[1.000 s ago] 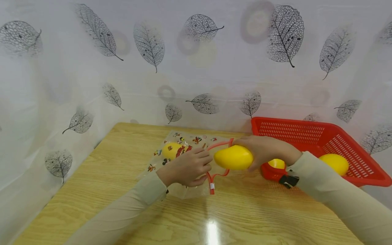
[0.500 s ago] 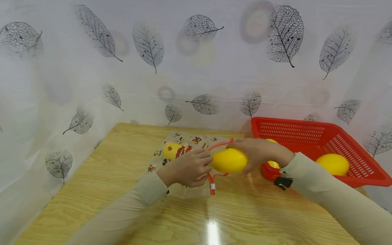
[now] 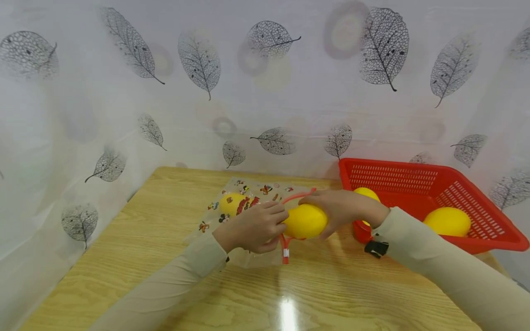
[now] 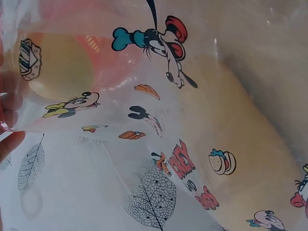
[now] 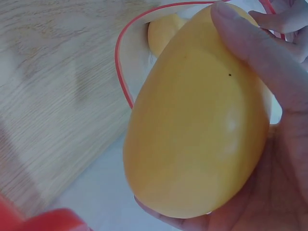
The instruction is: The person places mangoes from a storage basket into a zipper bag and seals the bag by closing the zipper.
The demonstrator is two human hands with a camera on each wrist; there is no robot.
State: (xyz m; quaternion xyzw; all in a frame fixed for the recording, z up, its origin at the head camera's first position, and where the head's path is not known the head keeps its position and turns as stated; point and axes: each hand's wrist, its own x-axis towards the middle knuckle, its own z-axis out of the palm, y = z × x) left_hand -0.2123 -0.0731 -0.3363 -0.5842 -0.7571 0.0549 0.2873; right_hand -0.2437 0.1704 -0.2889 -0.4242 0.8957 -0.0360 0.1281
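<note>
My left hand pinches the red-edged mouth of a clear zip bag printed with cartoon figures. One yellow mango lies inside the bag, seen through the plastic. A second yellow mango is gripped in my right hand, thumb along its side and fingers beneath. Its far end is right at the bag's mouth, beside my left fingers. In the right wrist view the red rim makes a wide loop beyond this mango. The bag's printed film fills most of the left wrist view.
A red perforated basket stands on the right of the wooden table, holding a mango and another mango partly behind my right arm. A curtain with leaf prints hangs behind the table.
My right hand has brought the mango leftward and slightly down to the bag's mouth. My left hand keeps its place on the bag. More of the mango behind my right arm shows.
</note>
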